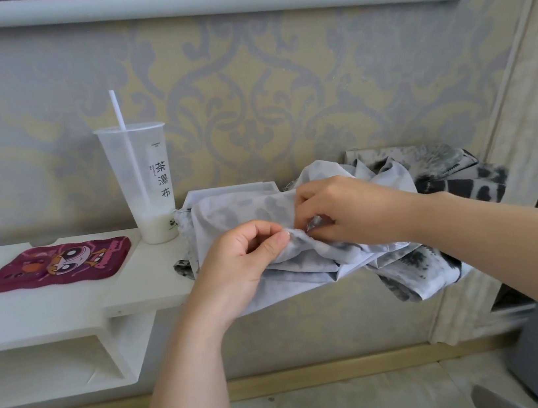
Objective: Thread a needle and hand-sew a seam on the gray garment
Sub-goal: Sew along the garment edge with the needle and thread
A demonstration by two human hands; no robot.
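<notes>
Hands are pinching the garment (237,208) between them: left hand (246,252) gripping a fold, right hand (337,208) nipping the cloth just beside it. Needle and thread are too small to tell, so stitching looks barely begun. Cup (140,184) is standing left of them.

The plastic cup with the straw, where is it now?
In the head view, the cup stands on the white shelf at left, between the phone and the gray garment.

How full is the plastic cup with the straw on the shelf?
Nearly empty. The plastic cup stands upright on the shelf, with only a shallow layer of milky liquid at its bottom; the straw leans inside.
</notes>
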